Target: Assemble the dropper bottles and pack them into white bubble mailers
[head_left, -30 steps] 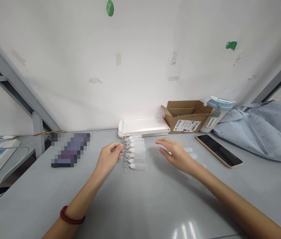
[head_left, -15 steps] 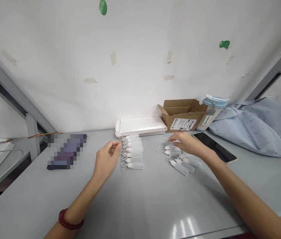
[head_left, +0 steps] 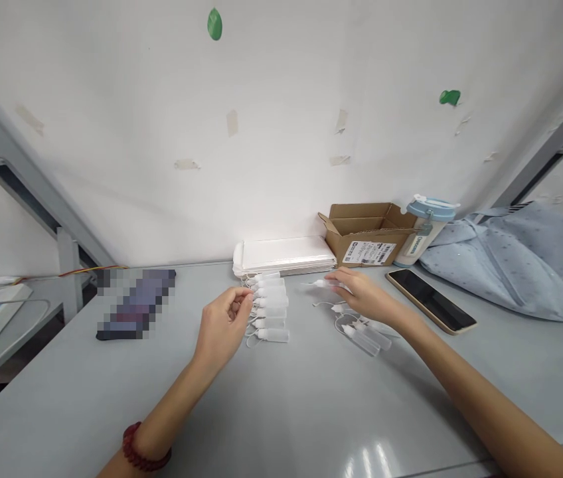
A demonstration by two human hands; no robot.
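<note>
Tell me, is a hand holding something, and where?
The right hand holds a small bottle by its body, tip sticking out. The left hand curls by the bottle row; whether it pinches anything cannot be told.

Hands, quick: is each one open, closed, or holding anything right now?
Left hand: fingers curled beside the row of bottles; a hold cannot be told.
Right hand: closed on one small bottle.
</note>
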